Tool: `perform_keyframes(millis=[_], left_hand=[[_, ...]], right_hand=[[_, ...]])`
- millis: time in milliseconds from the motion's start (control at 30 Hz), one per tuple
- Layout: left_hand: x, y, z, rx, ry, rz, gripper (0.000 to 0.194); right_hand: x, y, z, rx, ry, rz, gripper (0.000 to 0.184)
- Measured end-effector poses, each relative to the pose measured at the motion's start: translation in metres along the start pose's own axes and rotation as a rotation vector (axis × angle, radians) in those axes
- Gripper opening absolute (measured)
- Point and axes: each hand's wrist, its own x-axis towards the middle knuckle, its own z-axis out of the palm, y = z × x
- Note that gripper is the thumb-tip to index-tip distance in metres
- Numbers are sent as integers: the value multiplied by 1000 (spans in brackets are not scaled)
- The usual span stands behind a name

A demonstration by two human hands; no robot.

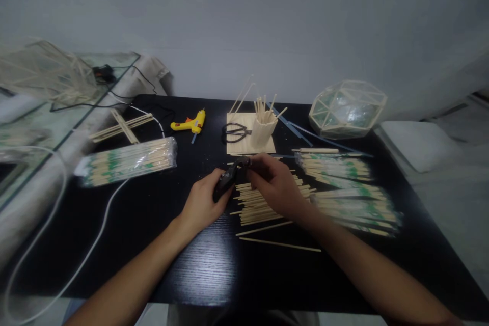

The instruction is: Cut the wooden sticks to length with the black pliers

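Observation:
My left hand (pixel 204 198) is closed around a dark, black tool (pixel 226 182), its exact kind hard to make out in the dim light. At the far end of that tool, the fingers of my right hand (pixel 273 183) are pinched together; what they hold, if anything, is hidden. Beneath my right hand lies a pile of loose wooden sticks (pixel 254 207), partly covered by it. Two separate sticks (pixel 280 244) rest nearer to me. Just beyond my hands, black-handled scissors (pixel 235 133) lie on a square wooden-stick panel (pixel 239 148), beside a stick-built cup (pixel 263 133) holding several upright sticks.
A yellow glue gun (pixel 190 123) and a wrapped stick bundle (pixel 132 162) lie to the left, near a white cable (pixel 105 221). Opened stick packs (pixel 355 206) are at right. A faceted stick-framed shape (pixel 348 109) stands at the back right of the black table (pixel 206 270).

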Motion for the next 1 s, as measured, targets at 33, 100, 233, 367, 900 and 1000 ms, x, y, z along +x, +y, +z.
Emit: perform_keyframes(millis=[33, 100, 233, 367, 900, 1000], left_hand=[[0, 0, 0, 2, 1, -3, 8], [1, 1, 0, 3, 8, -2, 10], [1, 0, -2, 0, 12, 10, 13], [1, 1, -2, -6, 5, 16, 14], [1, 3, -2, -12, -12, -4, 15], [1, 4, -2, -17, -10, -9, 16]], right_hand=[[0, 0, 0, -2, 9, -2, 10], [1, 0, 1, -6, 17, -9, 10], [1, -2, 0, -14, 24, -9, 9], [1, -2, 0, -43, 20, -9, 8], [1, -3, 1, -9, 2, -5, 8], [1, -3, 1, 9, -1, 4, 8]])
